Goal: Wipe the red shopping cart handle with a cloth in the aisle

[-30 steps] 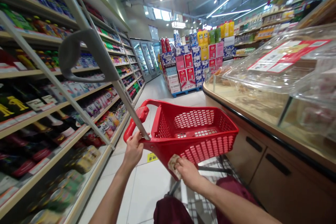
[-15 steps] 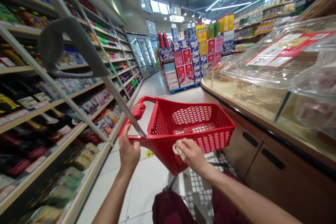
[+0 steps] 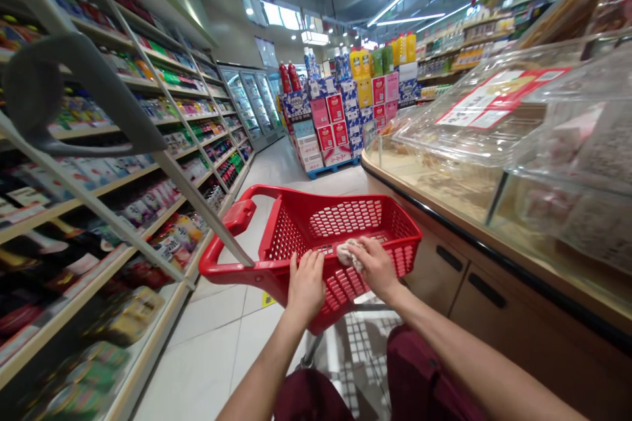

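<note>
A red plastic shopping cart [image 3: 296, 274] with perforated basket walls stands in front of my knees. My left hand [image 3: 307, 283] grips its near rim, the fingers bent over the top edge. In my right hand [image 3: 378, 266] is a bunched whitish cloth [image 3: 349, 252], pressed against the same rim further right. Nothing lies in the visible part of the basket. From the cart's left end a metal pole rises to a grey loop handle [image 3: 74, 92].
Shelves of bottles and packets [image 3: 162, 145] line the left side. On the right, a counter [image 3: 444, 210] carries clear plastic food boxes [image 3: 494, 105]. Ahead, stacked drink cartons [image 3: 336, 125] stand on a blue pallet [image 3: 336, 168], with glass-door fridges [image 3: 251, 105] behind.
My left hand has left the cart's left end and moved right to the near rim. My right hand has brought the cloth up from the side wall to the rim.
</note>
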The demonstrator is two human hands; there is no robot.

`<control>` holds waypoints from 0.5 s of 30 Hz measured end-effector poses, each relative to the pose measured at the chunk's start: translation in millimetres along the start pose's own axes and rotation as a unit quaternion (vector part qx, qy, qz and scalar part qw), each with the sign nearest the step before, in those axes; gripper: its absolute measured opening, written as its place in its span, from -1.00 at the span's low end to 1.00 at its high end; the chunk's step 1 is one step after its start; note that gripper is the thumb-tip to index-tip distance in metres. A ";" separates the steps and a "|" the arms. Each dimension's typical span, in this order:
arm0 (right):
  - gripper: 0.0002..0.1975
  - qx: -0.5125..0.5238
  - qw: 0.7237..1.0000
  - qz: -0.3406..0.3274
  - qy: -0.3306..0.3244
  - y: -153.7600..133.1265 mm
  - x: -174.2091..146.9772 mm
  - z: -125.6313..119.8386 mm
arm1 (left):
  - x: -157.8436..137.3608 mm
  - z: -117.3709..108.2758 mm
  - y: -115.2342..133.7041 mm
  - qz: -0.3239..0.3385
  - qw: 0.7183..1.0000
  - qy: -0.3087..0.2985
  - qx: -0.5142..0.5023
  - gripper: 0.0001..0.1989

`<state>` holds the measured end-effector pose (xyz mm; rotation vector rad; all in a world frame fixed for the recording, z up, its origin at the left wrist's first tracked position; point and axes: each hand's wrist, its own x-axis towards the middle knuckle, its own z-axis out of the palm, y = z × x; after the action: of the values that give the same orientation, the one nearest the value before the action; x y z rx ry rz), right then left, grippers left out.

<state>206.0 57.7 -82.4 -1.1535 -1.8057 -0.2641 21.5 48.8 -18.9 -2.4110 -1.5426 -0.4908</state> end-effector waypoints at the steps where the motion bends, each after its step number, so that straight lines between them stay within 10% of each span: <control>1: -0.75 -0.013 0.999 -0.002 -0.034 4.5 -7.8 1.7 | 1.0 1.1 1.2 -0.001 1.000 -0.002 0.002 -0.50; 5: -0.79 -0.040 0.986 0.008 -0.162 17.7 -48.4 4.4 | -1.3 4.2 0.0 0.012 1.000 0.006 0.007 -0.46; 11: -0.73 -0.007 0.999 0.044 -0.002 23.1 -16.4 -16.0 | -2.1 8.7 3.8 -0.017 1.000 0.022 0.006 -0.49; 15: -0.74 -0.036 0.989 0.054 -0.130 33.4 -41.3 -11.5 | -1.4 9.2 6.0 -0.019 0.999 0.023 0.012 -0.51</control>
<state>244.0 44.0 -118.7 -1.3848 -1.9635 -0.1211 27.7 48.5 -28.0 -2.3401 -1.5694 -0.5276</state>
